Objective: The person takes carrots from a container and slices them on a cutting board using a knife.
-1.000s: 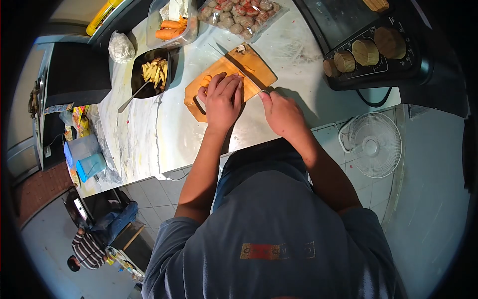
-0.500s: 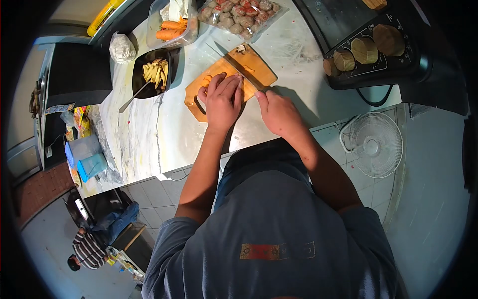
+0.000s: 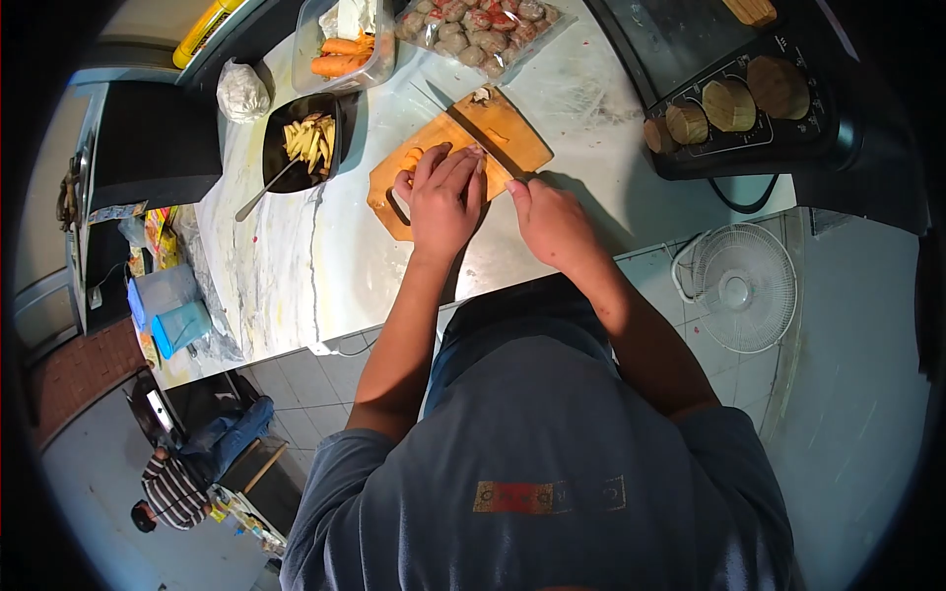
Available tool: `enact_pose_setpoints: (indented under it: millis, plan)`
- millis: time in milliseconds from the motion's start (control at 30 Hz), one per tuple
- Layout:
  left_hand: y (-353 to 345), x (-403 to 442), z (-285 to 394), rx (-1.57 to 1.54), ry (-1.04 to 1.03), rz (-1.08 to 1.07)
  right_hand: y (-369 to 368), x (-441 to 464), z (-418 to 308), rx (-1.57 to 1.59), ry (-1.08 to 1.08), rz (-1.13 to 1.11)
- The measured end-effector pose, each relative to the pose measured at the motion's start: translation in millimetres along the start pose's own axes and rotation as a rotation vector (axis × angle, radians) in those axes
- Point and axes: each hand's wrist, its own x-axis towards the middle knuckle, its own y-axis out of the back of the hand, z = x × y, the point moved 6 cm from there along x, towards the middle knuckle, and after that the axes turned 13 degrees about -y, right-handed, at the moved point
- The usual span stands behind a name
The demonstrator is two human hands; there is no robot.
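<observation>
A wooden cutting board (image 3: 519,144) lies at an angle on the counter. My right hand (image 3: 554,223) is closed around the handle of a knife (image 3: 471,129), whose blade slants across the board towards the far left. Beside the blade, my left hand (image 3: 443,204) presses down with bent fingers on a carrot (image 3: 412,158). Orange pieces of it show at the left of those fingers, while the rest is hidden beneath them. A small pale scrap (image 3: 482,96) sits at the board's far end.
Left of the board stands a black bowl (image 3: 273,158) of pale cut strips with a spoon. Behind are a clear tub (image 3: 382,71) of carrots and a bag of round brownish items (image 3: 478,39). A black appliance with wooden knobs (image 3: 729,105) stands right. A person (image 3: 177,490) sits lower left.
</observation>
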Motion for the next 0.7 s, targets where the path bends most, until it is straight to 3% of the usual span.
enact_pose_setpoints:
  millis: [367,700]
  plan:
    - [1.6,2.3,3.7,-0.004,-0.022,0.000,12.0,-6.9,7.1,-0.067,-0.088,0.038]
    - [0.6,2.8,4.0,0.007,-0.015,-0.019,11.6,-8.1,3.4,0.005,-0.014,0.051]
